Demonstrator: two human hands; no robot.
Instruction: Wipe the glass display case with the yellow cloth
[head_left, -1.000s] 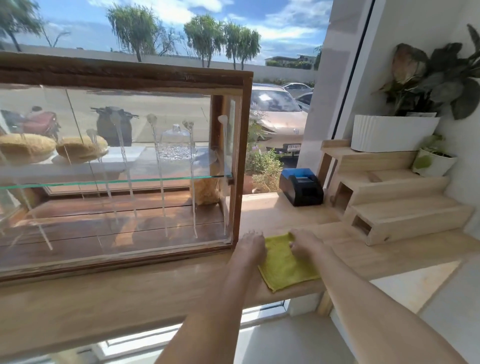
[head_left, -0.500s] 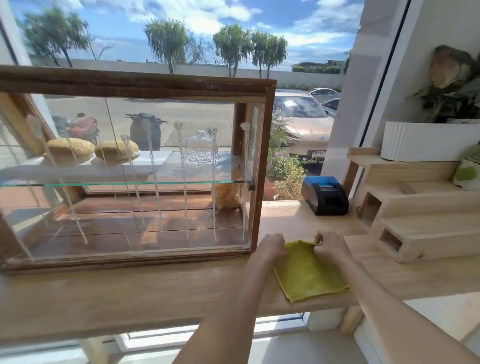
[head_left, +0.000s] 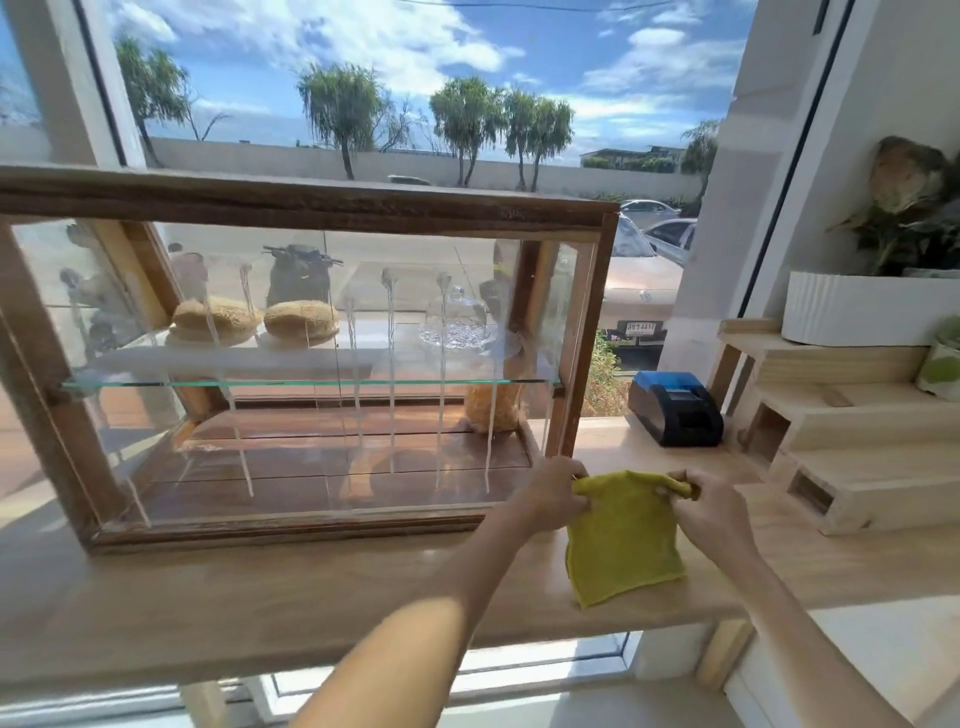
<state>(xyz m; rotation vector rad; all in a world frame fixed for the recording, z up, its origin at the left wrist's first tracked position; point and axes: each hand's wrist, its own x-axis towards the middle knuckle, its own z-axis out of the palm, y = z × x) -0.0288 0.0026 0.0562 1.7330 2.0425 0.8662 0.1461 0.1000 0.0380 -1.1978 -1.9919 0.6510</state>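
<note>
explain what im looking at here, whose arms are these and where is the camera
There is no machine: a person wears the camera on their head, so it looks down at their own arms. The left hand and right hand each pinch a top corner of a yellow cloth, lifting it off the wooden counter. To the left stands the glass display case, streaked with drips, with bread on its glass shelf. Behind the cloth sits a small black and blue receipt printer, beside wooden step shelves.
</note>
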